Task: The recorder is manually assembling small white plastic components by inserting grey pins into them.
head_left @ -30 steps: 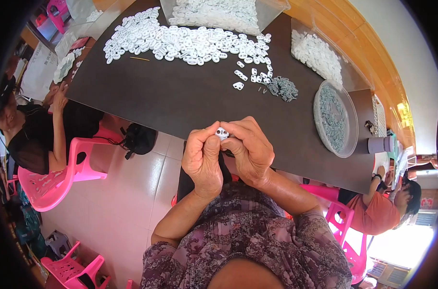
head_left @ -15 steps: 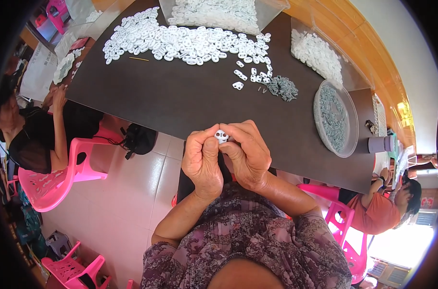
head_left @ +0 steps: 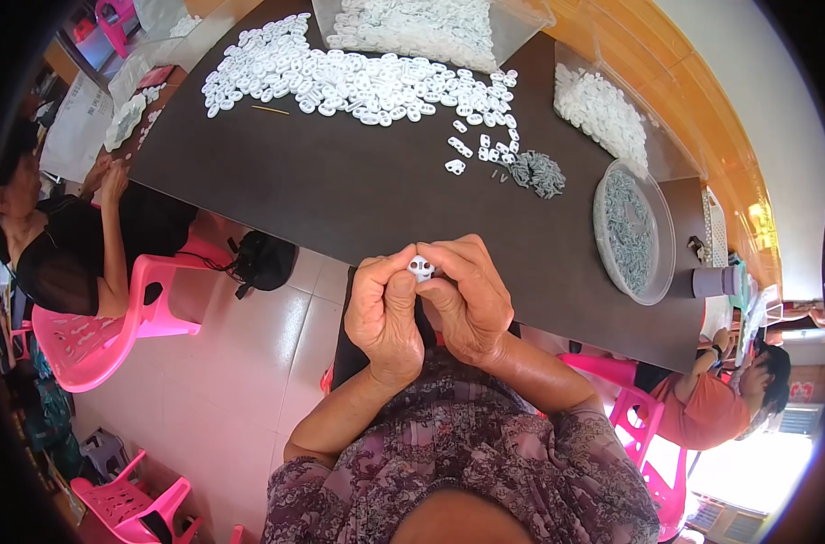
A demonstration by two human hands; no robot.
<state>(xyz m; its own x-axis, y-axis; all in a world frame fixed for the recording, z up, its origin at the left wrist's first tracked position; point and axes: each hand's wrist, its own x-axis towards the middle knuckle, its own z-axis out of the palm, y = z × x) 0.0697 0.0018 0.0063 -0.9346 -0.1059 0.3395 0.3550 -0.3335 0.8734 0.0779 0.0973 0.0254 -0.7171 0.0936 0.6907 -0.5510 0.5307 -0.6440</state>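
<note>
Left hand (head_left: pixel 382 313): grip pinching a small white piece (head_left: pixel 421 268)
Right hand (head_left: pixel 473 299): grip pinching the same piece
Table (head_left: pixel 340 172): loose white parts (head_left: pixel 358 86), grey pieces (head_left: pixel 536 172) piled nearby

Purple, dark-patterned, short-sleeved top (head_left: pixel 530 462)

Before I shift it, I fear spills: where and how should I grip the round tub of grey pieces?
Probably take the round tub by its rim, at opposite sides, coming from the near side: it looks open and holds loose grey pieces, so lift level; the right-hand clear bin crowds its far edge.
</note>
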